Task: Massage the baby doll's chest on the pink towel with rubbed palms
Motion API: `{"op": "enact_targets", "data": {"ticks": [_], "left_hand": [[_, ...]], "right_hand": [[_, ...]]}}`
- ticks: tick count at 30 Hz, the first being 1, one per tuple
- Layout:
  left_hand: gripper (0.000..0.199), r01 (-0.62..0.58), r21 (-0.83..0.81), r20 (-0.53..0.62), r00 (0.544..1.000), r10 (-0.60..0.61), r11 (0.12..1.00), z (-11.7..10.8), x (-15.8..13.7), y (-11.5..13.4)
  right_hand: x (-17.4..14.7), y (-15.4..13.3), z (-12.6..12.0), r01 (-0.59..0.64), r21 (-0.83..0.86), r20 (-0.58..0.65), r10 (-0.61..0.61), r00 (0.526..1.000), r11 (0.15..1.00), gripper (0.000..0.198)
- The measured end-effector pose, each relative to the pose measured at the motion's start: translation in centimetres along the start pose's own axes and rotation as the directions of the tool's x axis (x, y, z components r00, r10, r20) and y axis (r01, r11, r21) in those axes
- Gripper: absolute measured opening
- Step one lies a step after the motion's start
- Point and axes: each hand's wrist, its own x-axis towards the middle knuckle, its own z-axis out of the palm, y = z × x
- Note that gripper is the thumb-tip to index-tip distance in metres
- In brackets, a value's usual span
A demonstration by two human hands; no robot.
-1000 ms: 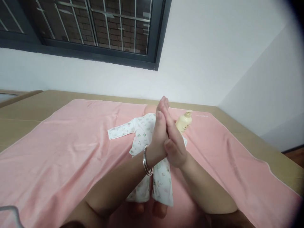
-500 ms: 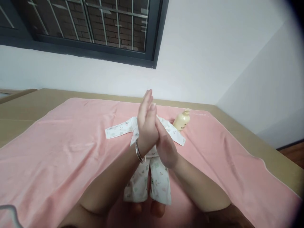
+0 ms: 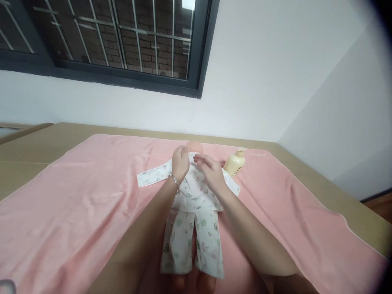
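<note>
A baby doll lies on its back; the round top of its head (image 3: 194, 146) shows past my hands. It wears a white long-sleeved top (image 3: 196, 196) with small prints and matching trousers (image 3: 177, 245). My left hand (image 3: 180, 162), a silver bangle at its wrist, is over the doll's upper chest, empty, its fingers extended and slightly bent. Opposite it, my right hand (image 3: 210, 169) holds nothing, its fingers stretched toward the left. A gap separates the two hands. They hide the doll's face, and whether they touch the top I cannot tell.
A pale yellow pump bottle (image 3: 235, 163) leans by the doll's sleeve on the right. Under everything spreads a pink blanket (image 3: 101, 196) on a wooden surface (image 3: 306, 171). Behind stand a white wall (image 3: 245, 81) and a barred window (image 3: 122, 45).
My palms were pressed together and raised above the doll. Now they have parted and moved lower and forward toward the doll's upper chest and head.
</note>
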Motion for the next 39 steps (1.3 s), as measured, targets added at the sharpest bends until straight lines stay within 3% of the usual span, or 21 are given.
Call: {"op": "enact_targets", "data": {"ticks": [3, 6, 10, 12, 14, 17, 19, 21, 23, 25, 27, 30, 32, 34, 37, 39], "left_hand": [[0.033, 0.089, -0.019, 0.038, 0.995, -0.088, 0.996, 0.2, -0.1, -2.1], [0.035, 0.186, -0.093, 0.006, 0.983, -0.186, 0.978, 0.5, 0.0, -3.3], [0.034, 0.235, -0.138, -0.01, 0.971, -0.238, 0.962, 0.6, 0.1, -3.5], [0.033, 0.24, -0.116, -0.007, 0.97, -0.242, 0.964, 0.6, 0.0, -3.3], [0.033, 0.229, -0.069, -0.011, 0.973, -0.23, 0.971, 0.5, -0.1, -3.1], [0.034, 0.205, -0.004, -0.023, 0.978, -0.205, 0.979, 0.4, -0.5, -2.8], [0.033, 0.139, 0.06, -0.031, 0.99, -0.138, 0.988, 0.6, -0.8, -2.8], [0.032, 0.034, 0.131, -0.026, 0.999, -0.031, 0.991, 0.7, -1.1, -3.0], [0.03, -0.008, 0.139, -0.028, 1.0, 0.012, 0.99, 0.8, -1.2, -3.3], [0.028, 0.064, 0.094, -0.068, 0.996, -0.057, 0.994, 0.7, -1.0, -3.5], [0.027, 0.155, 0.068, -0.109, 0.983, -0.147, 0.985, 0.6, -0.7, -3.6], [0.028, 0.197, 0.105, -0.102, 0.977, -0.186, 0.975, 0.3, -0.1, -3.5], [0.028, 0.202, 0.138, -0.082, 0.978, -0.192, 0.97, 0.2, 0.2, -3.5], [0.026, 0.217, 0.167, -0.084, 0.975, -0.206, 0.962, 0.1, 0.3, -3.5], [0.024, 0.238, 0.204, -0.091, 0.97, -0.224, 0.95, 0.0, 0.4, -3.7], [0.023, 0.244, 0.225, -0.085, 0.969, -0.23, 0.943, -0.1, 0.4, -3.9]], "right_hand": [[0.3, 2.2, 0.7, 0.087, -0.248, 0.148, -0.051, 0.988, 0.965, 0.038], [0.5, 3.6, 0.9, 0.122, -0.382, 0.19, -0.052, 0.98, 0.916, 0.044], [0.9, 4.6, 0.4, 0.355, -0.537, 0.384, -0.153, 0.911, 0.765, 0.043], [1.2, 5.2, 0.0, 0.4, -0.606, 0.432, -0.138, 0.891, 0.688, 0.044], [1.6, 5.6, -0.4, 0.347, -0.687, 0.387, -0.083, 0.919, 0.638, 0.047], [1.5, 5.9, -0.1, 0.109, -0.802, 0.179, 0.063, 0.982, 0.587, 0.058], [0.9, 5.7, 0.8, -0.044, -0.851, 0.04, 0.148, 0.988, 0.524, 0.066], [0.2, 5.3, 1.8, -0.048, -0.88, 0.029, 0.154, 0.988, 0.472, 0.067], [-0.1, 5.0, 2.2, 0.084, -0.882, 0.143, 0.095, 0.985, 0.464, 0.06], [0.3, 5.1, 1.7, 0.216, -0.84, 0.268, 0.034, 0.963, 0.498, 0.052], [1.1, 5.5, 0.5, 0.255, -0.795, 0.316, 0.015, 0.949, 0.55, 0.048], [2.1, 6.3, -1.0, 0.126, -0.8, 0.198, 0.06, 0.978, 0.586, 0.055], [1.9, 6.3, -0.7, 0.013, -0.832, 0.081, 0.097, 0.992, 0.555, 0.062], [1.0, 5.8, 0.3, -0.014, -0.861, 0.045, 0.104, 0.994, 0.508, 0.063], [-0.3, 4.6, 2.0, 0.146, -0.871, 0.192, 0.051, 0.98, 0.47, 0.054], [-0.5, 4.2, 2.3, 0.285, -0.833, 0.329, 0.012, 0.944, 0.474, 0.047]]}}
